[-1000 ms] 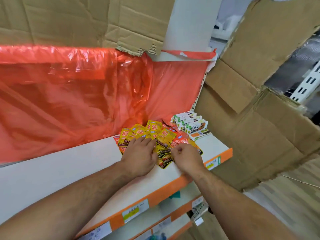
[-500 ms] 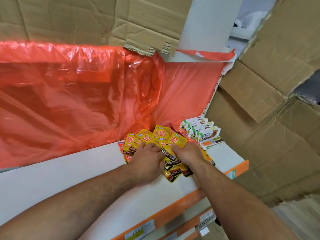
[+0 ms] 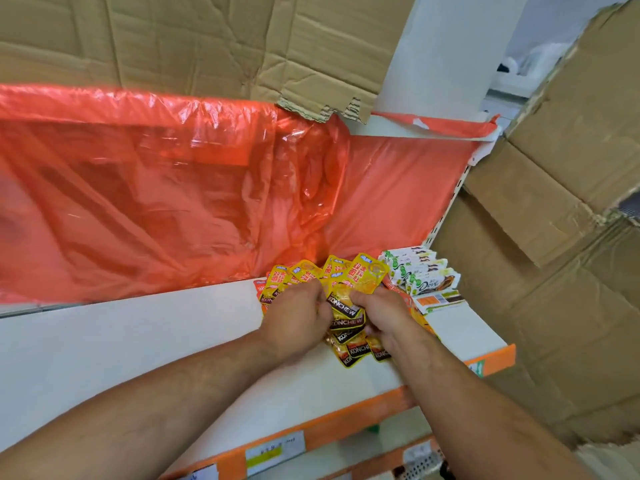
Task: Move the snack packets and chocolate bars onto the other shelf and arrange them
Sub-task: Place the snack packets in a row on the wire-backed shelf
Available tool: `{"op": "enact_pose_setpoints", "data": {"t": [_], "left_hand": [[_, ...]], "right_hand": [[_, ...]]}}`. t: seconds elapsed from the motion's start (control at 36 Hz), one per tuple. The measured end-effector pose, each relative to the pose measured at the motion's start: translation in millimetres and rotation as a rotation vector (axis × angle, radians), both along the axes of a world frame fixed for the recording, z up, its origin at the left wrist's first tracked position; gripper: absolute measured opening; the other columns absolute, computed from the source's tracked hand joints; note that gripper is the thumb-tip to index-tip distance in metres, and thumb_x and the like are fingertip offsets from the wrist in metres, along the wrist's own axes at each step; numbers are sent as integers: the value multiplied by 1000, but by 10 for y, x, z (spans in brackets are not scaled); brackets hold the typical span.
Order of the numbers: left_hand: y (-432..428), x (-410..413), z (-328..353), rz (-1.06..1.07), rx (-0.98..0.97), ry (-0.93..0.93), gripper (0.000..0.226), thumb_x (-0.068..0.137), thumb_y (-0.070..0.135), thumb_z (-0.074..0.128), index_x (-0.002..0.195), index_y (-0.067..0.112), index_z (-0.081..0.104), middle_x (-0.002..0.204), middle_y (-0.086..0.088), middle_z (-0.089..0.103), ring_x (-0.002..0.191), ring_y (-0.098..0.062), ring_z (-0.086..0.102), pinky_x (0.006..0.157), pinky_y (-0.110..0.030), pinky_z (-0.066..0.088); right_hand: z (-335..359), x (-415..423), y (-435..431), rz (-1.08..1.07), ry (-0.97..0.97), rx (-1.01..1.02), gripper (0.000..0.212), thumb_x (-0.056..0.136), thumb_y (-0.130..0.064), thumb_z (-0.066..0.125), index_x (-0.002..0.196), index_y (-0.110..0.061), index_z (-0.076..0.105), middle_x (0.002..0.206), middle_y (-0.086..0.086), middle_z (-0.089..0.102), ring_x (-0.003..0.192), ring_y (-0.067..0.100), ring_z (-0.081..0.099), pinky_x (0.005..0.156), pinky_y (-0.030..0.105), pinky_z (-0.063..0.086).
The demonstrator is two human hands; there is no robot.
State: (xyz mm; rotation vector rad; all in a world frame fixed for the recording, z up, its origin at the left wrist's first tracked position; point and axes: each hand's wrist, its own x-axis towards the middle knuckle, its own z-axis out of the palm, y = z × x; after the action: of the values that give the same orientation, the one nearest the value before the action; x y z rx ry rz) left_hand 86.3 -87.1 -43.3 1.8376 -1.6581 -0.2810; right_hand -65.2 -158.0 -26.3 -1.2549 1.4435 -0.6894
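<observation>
Left hand [image 3: 298, 317], right hand [image 3: 384, 315]: both curl round fanned bunch of yellow snack packets [image 3: 363, 277] at right end of white shelf [image 3: 138, 341].
Risk: slick foil, loose fan, so lower packets may slip out and drop over orange front edge [image 3: 346, 421].
Chocolate bars [image 3: 426, 275] just beside right hand; knuckles could knock stack.

The left forearm [image 3: 166, 400] and right forearm [image 3: 467, 403] reach forward from the lower corners and converge, with the left hand [image 3: 298, 318] and right hand [image 3: 386, 315] side by side, knuckles up, fingers curled round the fanned snack packets [image 3: 363, 277].
</observation>
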Motion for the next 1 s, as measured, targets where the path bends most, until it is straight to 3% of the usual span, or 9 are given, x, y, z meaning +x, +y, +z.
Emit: {"op": "enact_pose_setpoints", "data": {"t": [0.08, 0.14, 0.19, 0.39, 0.47, 0.56, 0.67, 0.78, 1.0], "left_hand": [[88, -38, 126, 190, 157, 387, 10, 87, 29, 57, 94, 22, 57, 84, 0, 67, 77, -22, 59, 67, -31, 43], [181, -61, 191, 205, 212, 673, 7, 81, 26, 62, 79, 22, 57, 71, 1, 59, 65, -20, 54, 61, -27, 39], [318, -78, 206, 203, 212, 803, 25, 82, 11, 66, 63, 20, 51, 59, 3, 48, 58, -18, 47, 57, -25, 38], [984, -268, 210, 314, 152, 998, 21, 83, -12, 62, 81, 9, 58, 73, -10, 63, 63, -23, 60, 63, -31, 52], [1277, -343, 223, 378, 123, 1067, 21, 84, -11, 62, 82, 9, 59, 71, -9, 66, 55, -17, 63, 50, -23, 50], [1551, -374, 180, 445, 85, 1157, 17, 84, -10, 60, 83, 8, 61, 73, -12, 68, 59, -23, 64, 62, -32, 55], [1925, -360, 88, 559, 55, 1158, 14, 86, 3, 65, 79, 14, 59, 71, -10, 64, 57, -21, 58, 49, -24, 47], [2251, -285, 48, 608, -16, 1195, 16, 86, 2, 68, 78, 13, 59, 70, -9, 65, 58, -22, 59, 59, -30, 49], [2851, -44, 94, 717, -124, 1185, 17, 82, -7, 68, 84, 8, 60, 65, -7, 64, 53, -21, 59, 55, -27, 48]], "right_hand": [[45, -11, 104, 77, -75, 0, 15, 92, -19, 68, 79, -15, 64, 52, -4, 57, 45, 14, 42, 41, 22, 31], [74, -8, 214, 145, -109, 12, 15, 93, -17, 67, 79, -16, 63, 53, -4, 55, 47, 13, 42, 41, 23, 30], [76, -20, 334, 203, -117, 16, 13, 92, -16, 68, 80, -15, 63, 57, -2, 55, 48, 12, 43, 40, 23, 30], [96, -160, 836, 335, -86, -41, 23, 90, -12, 71, 70, -15, 59, 58, 2, 58, 45, 14, 47, 38, 23, 36], [85, -181, 1071, 375, -197, 17, 23, 89, -4, 67, 71, -15, 58, 60, 3, 56, 46, 16, 47, 38, 23, 37], [63, -174, 1295, 460, -251, 89, 12, 92, -4, 64, 85, -13, 63, 70, 4, 64, 53, 17, 55, 40, 24, 43], [-14, -119, 1563, 596, -221, 119, 10, 93, -6, 63, 97, -14, 68, 80, 5, 73, 64, 23, 61, 42, 23, 47], [-55, 14, 1784, 681, -190, 135, 10, 93, -8, 63, 98, -15, 69, 82, 5, 73, 70, 25, 64, 53, 28, 50], [-23, 467, 2185, 809, -160, 110, 14, 87, 1, 63, 98, -8, 68, 69, 5, 66, 50, 16, 55, 42, 23, 42]]}}
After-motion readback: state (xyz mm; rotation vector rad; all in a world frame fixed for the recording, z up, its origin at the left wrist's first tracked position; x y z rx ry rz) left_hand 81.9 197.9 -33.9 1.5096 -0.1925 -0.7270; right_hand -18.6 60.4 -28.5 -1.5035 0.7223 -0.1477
